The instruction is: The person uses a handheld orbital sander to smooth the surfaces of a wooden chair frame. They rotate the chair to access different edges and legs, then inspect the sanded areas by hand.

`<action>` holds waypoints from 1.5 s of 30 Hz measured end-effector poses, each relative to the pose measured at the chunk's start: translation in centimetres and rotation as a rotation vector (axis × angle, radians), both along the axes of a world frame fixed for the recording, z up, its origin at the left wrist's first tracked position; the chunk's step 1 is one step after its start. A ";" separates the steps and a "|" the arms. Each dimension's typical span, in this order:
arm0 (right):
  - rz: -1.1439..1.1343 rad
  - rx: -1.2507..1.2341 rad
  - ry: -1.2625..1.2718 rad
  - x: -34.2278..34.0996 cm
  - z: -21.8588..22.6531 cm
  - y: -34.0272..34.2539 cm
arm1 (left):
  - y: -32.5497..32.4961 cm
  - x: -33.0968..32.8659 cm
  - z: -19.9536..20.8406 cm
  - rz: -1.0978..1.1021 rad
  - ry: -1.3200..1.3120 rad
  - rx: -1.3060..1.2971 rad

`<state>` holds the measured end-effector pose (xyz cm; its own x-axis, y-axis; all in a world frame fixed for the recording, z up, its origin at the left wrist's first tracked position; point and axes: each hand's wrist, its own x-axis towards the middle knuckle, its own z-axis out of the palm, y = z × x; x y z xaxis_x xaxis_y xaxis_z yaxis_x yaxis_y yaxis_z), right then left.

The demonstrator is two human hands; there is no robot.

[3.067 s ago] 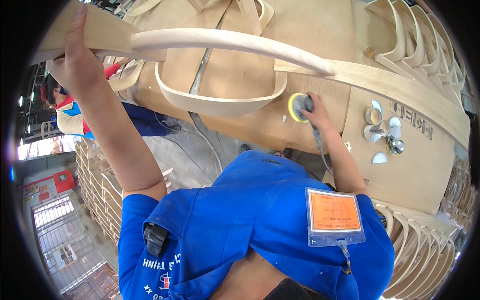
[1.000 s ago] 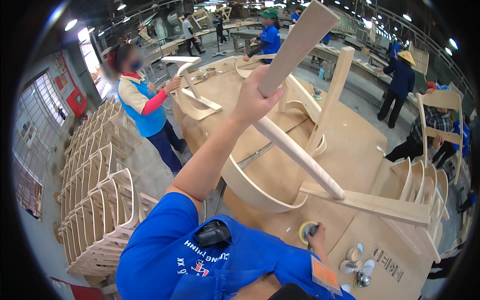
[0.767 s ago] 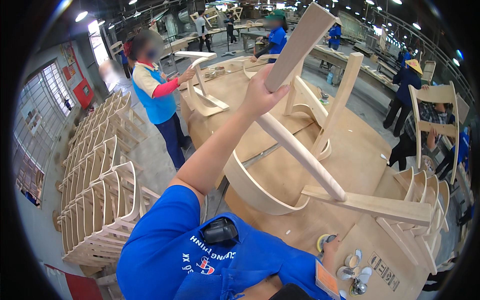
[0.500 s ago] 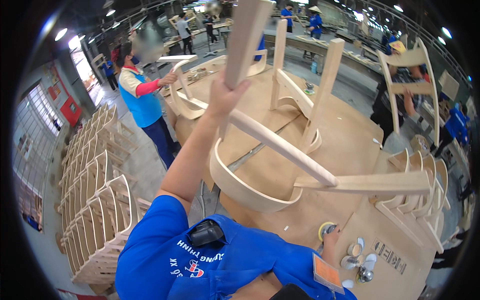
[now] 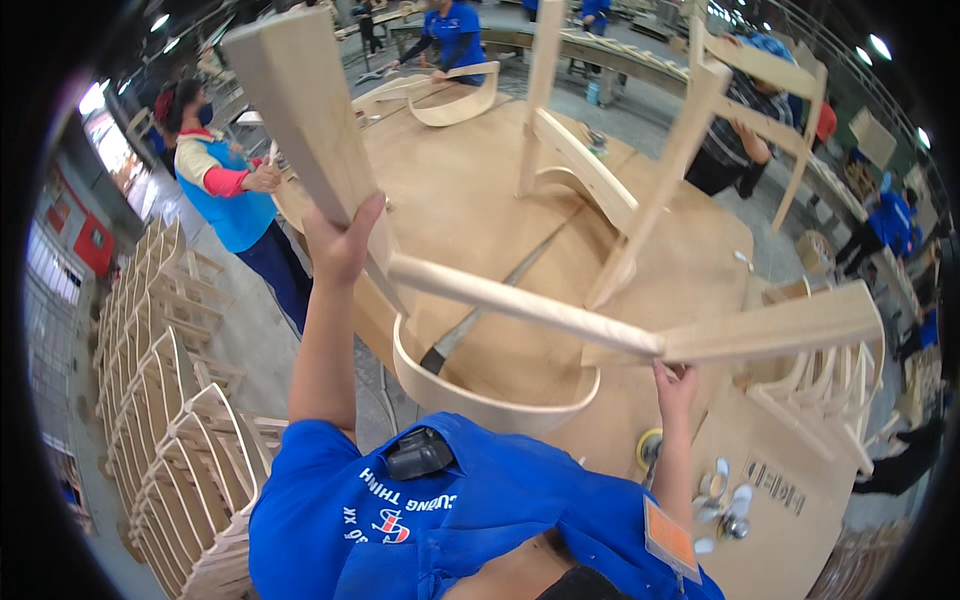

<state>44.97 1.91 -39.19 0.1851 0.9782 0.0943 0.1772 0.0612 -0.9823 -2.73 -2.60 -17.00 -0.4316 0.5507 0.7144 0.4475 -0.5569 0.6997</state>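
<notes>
A pale, unfinished wooden chair frame (image 5: 520, 305) lies tipped over on the worktable, legs pointing up and outward. My left hand (image 5: 340, 238) is wrapped round its thick left leg (image 5: 300, 110). At the joint of the crossbar and the right leg (image 5: 785, 325), my right hand (image 5: 676, 388) grips the wood from below with closed fingers. The frame's curved band (image 5: 495, 408) bows toward me near the table edge. Two more legs stand up on the far side. Below my right hand, a round sander with a yellow pad (image 5: 649, 450) rests on the table, partly hidden by my forearm.
Brown sheeting covers the worktable (image 5: 450, 160). Small cans (image 5: 712, 487) stand at right, near stacked chair parts (image 5: 815, 385). Rows of chair frames (image 5: 190, 430) fill the left floor. A co-worker in light blue (image 5: 225, 195) stands at left; another holds a chair frame (image 5: 765, 110) at right.
My right hand has left the sander and risen to grip the chair frame. My left hand still holds the left leg, which now appears farther left and tilted.
</notes>
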 end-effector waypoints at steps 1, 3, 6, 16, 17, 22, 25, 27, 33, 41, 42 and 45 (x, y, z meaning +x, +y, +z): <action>-0.080 0.105 -0.135 -1.8 1.2 1.0 | -0.5 -1.7 -0.8 0.006 -0.035 0.019; 0.027 0.141 -0.258 -5.0 3.8 2.2 | -1.6 -5.5 -2.5 0.093 -0.167 0.031; 0.128 0.287 -0.394 -11.0 7.6 6.0 | -3.0 -11.3 -4.0 0.172 -0.458 0.144; 0.400 0.617 -0.358 -34.3 16.1 31.7 | -1.0 -20.6 -7.3 0.477 -0.509 0.281; 0.431 0.606 -0.340 -36.4 16.3 33.8 | 0.0 -20.9 -8.3 0.501 -0.515 0.276; 0.442 0.501 -0.392 -41.1 15.9 35.6 | 5.0 -22.2 -11.0 0.616 -0.249 0.057; 0.348 0.733 -0.668 -38.6 17.3 31.1 | 10.2 -23.5 -10.4 0.712 -0.174 0.119; 0.153 0.894 -0.714 -34.1 19.9 27.6 | 13.1 -25.4 -9.2 0.754 -0.219 0.052; -0.891 1.105 -0.866 -14.9 28.1 23.0 | 15.0 -24.7 -8.3 0.747 -0.262 0.054; -0.335 0.637 -0.359 -5.7 24.9 33.4 | 18.5 -25.7 -7.0 0.728 -0.173 0.080; -0.358 0.658 -0.342 -5.7 24.2 34.2 | 18.6 -26.9 -7.0 0.748 -0.166 0.031; -0.389 0.555 -0.287 -6.3 23.5 34.7 | 18.3 -29.8 -7.7 0.754 -0.141 -0.053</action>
